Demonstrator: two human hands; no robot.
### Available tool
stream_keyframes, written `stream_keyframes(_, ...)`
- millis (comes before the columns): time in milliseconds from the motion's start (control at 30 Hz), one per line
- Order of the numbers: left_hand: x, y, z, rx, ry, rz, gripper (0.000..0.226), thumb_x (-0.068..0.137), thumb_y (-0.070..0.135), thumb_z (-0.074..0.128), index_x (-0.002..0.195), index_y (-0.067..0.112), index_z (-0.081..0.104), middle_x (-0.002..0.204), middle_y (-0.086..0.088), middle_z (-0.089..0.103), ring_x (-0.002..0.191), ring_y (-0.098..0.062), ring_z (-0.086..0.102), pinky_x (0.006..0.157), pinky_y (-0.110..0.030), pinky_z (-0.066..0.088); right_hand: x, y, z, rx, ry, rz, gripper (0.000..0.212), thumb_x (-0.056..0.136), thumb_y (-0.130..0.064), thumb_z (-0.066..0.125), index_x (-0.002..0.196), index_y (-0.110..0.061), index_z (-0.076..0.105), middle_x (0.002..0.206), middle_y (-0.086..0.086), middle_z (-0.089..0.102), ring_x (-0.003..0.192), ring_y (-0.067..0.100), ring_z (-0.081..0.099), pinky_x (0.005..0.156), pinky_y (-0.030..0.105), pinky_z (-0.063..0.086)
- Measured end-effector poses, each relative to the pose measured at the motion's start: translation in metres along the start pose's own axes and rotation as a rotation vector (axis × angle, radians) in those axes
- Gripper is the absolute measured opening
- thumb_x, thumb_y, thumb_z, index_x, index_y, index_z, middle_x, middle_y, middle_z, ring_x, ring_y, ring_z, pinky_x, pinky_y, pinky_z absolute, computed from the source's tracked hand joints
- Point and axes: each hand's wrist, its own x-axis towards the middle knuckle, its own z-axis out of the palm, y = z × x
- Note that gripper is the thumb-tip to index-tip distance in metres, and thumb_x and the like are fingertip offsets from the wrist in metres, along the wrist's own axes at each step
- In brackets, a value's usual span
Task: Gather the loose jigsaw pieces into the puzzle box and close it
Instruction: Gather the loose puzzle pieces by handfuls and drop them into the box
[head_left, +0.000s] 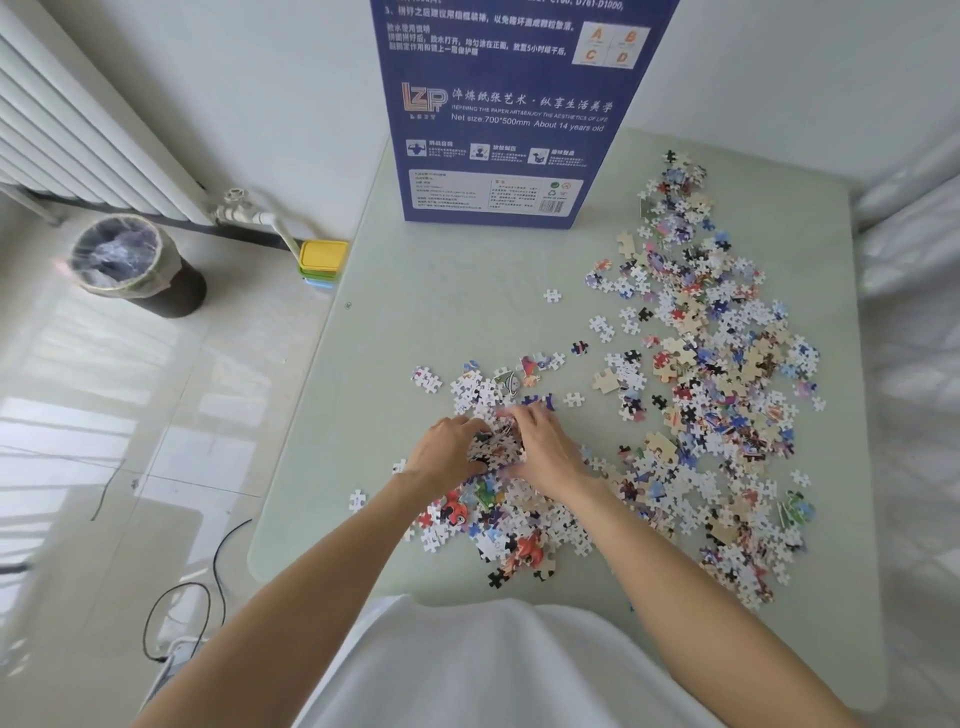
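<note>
I am reading "LZP" and "Net size: 700*500mm About 14 years old" on the blue puzzle box (506, 111) standing at top centre of the worktop (415, 291). My left hand (445, 451) and right hand (540, 451), fingers curled, are cupping a clump of jigsaw pieces (496, 447) at frame centre; more are lying scattered right. A lined bin (132, 265) is standing upper left.

Pale table (415, 291) — jigsaw pieces (727, 364), blue box (498, 130)

table (426, 291): smooth pale-green top, slight sheen | my jigsaw pieces (727, 364): thin card, printed faces, plain tan backs | puzzle box (509, 119): blue printed cardboard | floor (130, 389): glossy tile, reflective | bin liner (117, 252): crinkled clear plastic
</note>
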Motion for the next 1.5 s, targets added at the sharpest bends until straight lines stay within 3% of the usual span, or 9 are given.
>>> stream_keyframes(200, -0.001, -0.001, -0.006, -0.036, 0.047, 0.024, 0.047, 0.080, 0.022, 0.071, 0.124, 0.018, 0.055, 0.116, -0.001, 0.064, 0.109, -0.020, 0.056, 0.096, -0.031, 0.044, -0.003, -0.001, 0.002, 0.029, 0.065, -0.011, 0.054, 0.081, -0.017, 0.069, 0.130, -0.024, 0.048, 0.132, 0.003, 0.048, 0.103, 0.017, 0.058, 0.084, 0.028, 0.052)
stream_keyframes(400, -0.002, -0.011, -0.012, -0.025, 0.093, -0.024, 0.042, 0.083, 0.017, 0.067, 0.124, 0.016, 0.056, 0.117, -0.003, 0.063, 0.107, -0.020, 0.059, 0.094, -0.029, 0.046, -0.007, 0.006, -0.004, 0.134, 0.111, 0.025, 0.044, 0.085, -0.018, 0.064, 0.127, -0.015, 0.053, 0.135, 0.002, 0.052, 0.121, 0.018, 0.051, 0.104, 0.027, 0.034)
stream_keyframes(633, -0.001, -0.012, -0.017, -0.088, 0.067, -0.102, 0.047, 0.085, 0.019, 0.067, 0.129, 0.016, 0.050, 0.121, -0.005, 0.063, 0.107, -0.022, 0.060, 0.094, -0.030, 0.045, -0.017, 0.016, -0.019, 0.274, 0.228, 0.101, 0.029, 0.085, -0.022, 0.066, 0.113, -0.016, 0.062, 0.119, 0.000, 0.063, 0.111, 0.016, 0.057, 0.093, 0.021, 0.036)
stream_keyframes(767, -0.002, -0.011, -0.022, -0.167, 0.080, -0.142, 0.041, 0.084, 0.019, 0.068, 0.123, 0.015, 0.055, 0.118, -0.005, 0.065, 0.100, -0.024, 0.063, 0.086, -0.031, 0.048, -0.022, 0.021, -0.027, 0.317, 0.268, 0.134, 0.027, 0.084, -0.023, 0.067, 0.111, -0.018, 0.063, 0.117, -0.002, 0.064, 0.108, 0.015, 0.058, 0.092, 0.023, 0.041)
stream_keyframes(967, -0.009, -0.009, -0.039, -0.206, 0.133, -0.153, 0.041, 0.082, 0.019, 0.069, 0.122, 0.014, 0.058, 0.120, -0.004, 0.064, 0.102, -0.021, 0.063, 0.095, -0.030, 0.045, -0.026, 0.024, -0.036, 0.325, 0.239, 0.109, 0.028, 0.083, -0.022, 0.067, 0.111, -0.018, 0.064, 0.118, -0.002, 0.064, 0.111, 0.014, 0.058, 0.097, 0.027, 0.042)
stream_keyframes(1067, -0.012, -0.008, -0.047, -0.211, 0.146, -0.156, 0.040, 0.081, 0.021, 0.070, 0.119, 0.014, 0.060, 0.113, -0.004, 0.067, 0.095, -0.020, 0.065, 0.086, -0.024, 0.046, -0.025, 0.023, -0.046, 0.324, 0.231, 0.095, 0.029, 0.084, -0.023, 0.067, 0.112, -0.018, 0.064, 0.117, -0.003, 0.065, 0.109, 0.013, 0.059, 0.096, 0.026, 0.043)
stream_keyframes(1200, -0.009, 0.000, -0.062, -0.184, 0.131, -0.113, 0.038, 0.080, 0.025, 0.072, 0.115, 0.017, 0.062, 0.105, -0.002, 0.070, 0.079, -0.013, 0.061, 0.074, -0.019, 0.046, -0.027, 0.013, -0.082, 0.352, 0.272, 0.005, 0.026, 0.084, -0.020, 0.067, 0.109, -0.018, 0.065, 0.114, -0.005, 0.066, 0.106, 0.009, 0.059, 0.095, 0.022, 0.043)
stream_keyframes(1333, 0.005, 0.013, -0.098, -0.170, 0.162, -0.021, 0.034, 0.078, 0.030, 0.073, 0.109, 0.019, 0.064, 0.097, 0.002, 0.071, 0.079, -0.012, 0.062, 0.070, -0.019, 0.045, -0.025, -0.005, -0.148, 0.338, 0.370, -0.138, 0.023, 0.082, -0.019, 0.069, 0.106, -0.016, 0.067, 0.105, -0.007, 0.067, 0.095, 0.003, 0.059, 0.082, 0.002, 0.038)
stream_keyframes(1500, 0.030, 0.029, -0.155, -0.181, 0.290, 0.083, 0.030, 0.076, 0.029, 0.074, 0.104, 0.023, 0.066, 0.090, 0.006, 0.071, 0.080, -0.012, 0.065, 0.065, -0.019, 0.042, -0.002, -0.039, -0.265, 0.340, 0.608, -0.352, 0.018, 0.081, -0.017, 0.071, 0.100, -0.017, 0.070, 0.099, -0.008, 0.068, 0.089, 0.002, 0.060, 0.082, 0.008, 0.041)
